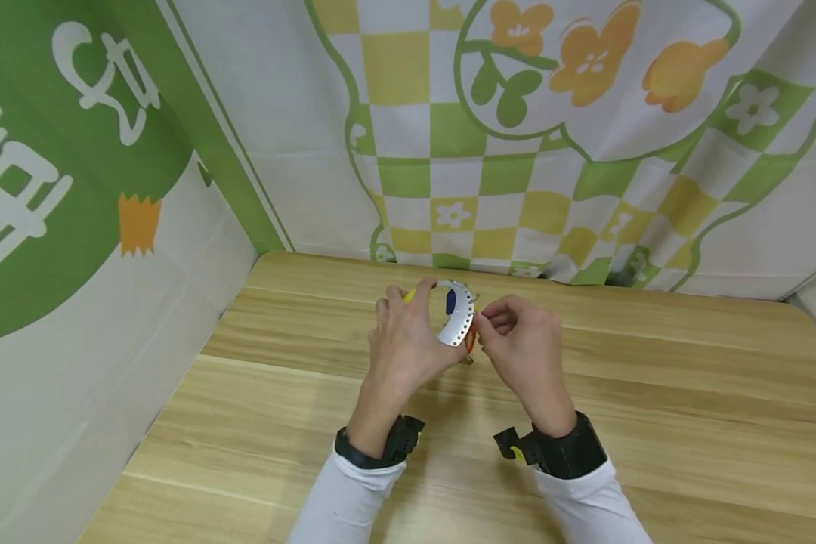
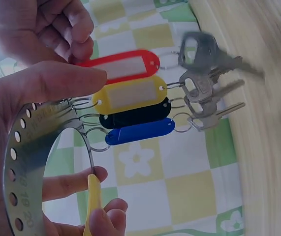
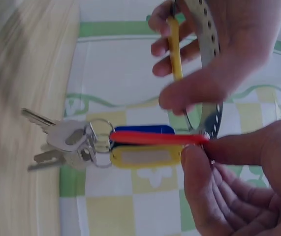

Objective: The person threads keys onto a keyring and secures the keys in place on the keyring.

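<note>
My left hand (image 1: 404, 332) grips a curved metal key holder (image 1: 464, 321) with a row of numbered holes and a yellow handle (image 2: 95, 196). From small rings along its edge hang a red key tag (image 2: 150, 64), a yellow key tag (image 2: 130, 93), a black key tag (image 2: 147, 117) and a blue key tag (image 2: 140, 133). Silver keys (image 2: 199, 91) dangle from the tags' far ends. With thumb and forefinger, my right hand (image 1: 527, 344) pinches the red tag's end next to the holder, as the right wrist view shows. Its fingertips partly hide the ring there.
Below the hands is a wood-grain table (image 1: 653, 408). A patterned cloth (image 1: 452, 181) hangs along its back edge, and a green and white cloth (image 1: 143, 249) along the left side. Each wrist wears a black camera strap (image 1: 571, 449).
</note>
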The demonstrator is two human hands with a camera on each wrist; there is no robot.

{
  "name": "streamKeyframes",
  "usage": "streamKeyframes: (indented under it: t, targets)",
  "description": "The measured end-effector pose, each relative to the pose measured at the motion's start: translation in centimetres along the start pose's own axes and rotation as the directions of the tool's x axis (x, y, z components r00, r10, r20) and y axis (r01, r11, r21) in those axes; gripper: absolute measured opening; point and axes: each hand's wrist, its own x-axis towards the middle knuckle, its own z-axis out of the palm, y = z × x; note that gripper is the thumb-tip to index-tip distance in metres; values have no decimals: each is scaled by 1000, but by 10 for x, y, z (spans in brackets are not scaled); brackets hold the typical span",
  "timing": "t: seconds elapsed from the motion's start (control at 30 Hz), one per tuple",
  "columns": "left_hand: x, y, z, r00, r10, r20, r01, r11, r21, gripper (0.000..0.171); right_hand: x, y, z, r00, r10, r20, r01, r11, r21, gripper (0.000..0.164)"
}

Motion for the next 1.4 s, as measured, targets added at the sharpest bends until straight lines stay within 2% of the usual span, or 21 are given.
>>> streamKeyframes:
  t: [0.1, 0.2, 0.33, 0.43, 0.53, 0.63, 0.87, 1.03, 1.4]
  targets:
    - [0, 0, 0, 1000, -11, -10, 11, 1000, -1, 92, -2, -4, 3, 997, 82, -2, -82, 996, 43, 11]
    - [0, 0, 0, 1000, -7, -17, 7, 1000, -2, 91, -2, -4, 3, 997, 77, -5, -77, 996, 50, 10]
    - [0, 0, 0, 1000, 17, -12, -17, 1000, 2, 93, 0, 1, 1, 998, -57, -20, 57, 998, 7, 7]
    - [0, -1, 0, 999, 34, -1, -34, 999, 4, 93, 2, 6, -1, 986, -168, -9, 168, 986, -25, 7]
    - [0, -2, -1, 999, 37, 6, -37, 999, 6, 94, 4, 8, -3, 975, -223, 11, 223, 974, -35, 7]
    - [0, -2, -2, 999, 37, 9, -37, 999, 1, 94, 4, 9, -3, 976, -217, 24, 217, 976, -32, 6]
    - [0, -2, -3, 1000, 19, 20, -19, 1000, -6, 93, 3, 9, -5, 990, -129, 50, 127, 991, 51, 8]
    - [0, -2, -4, 999, 11, 33, -11, 1000, -8, 94, 4, 8, -8, 989, -116, 86, 108, 990, 90, 8]
    - [0, -4, -5, 998, 45, 50, -46, 999, 21, 95, 6, 10, -16, 966, -245, 81, 241, 969, 52, 15]
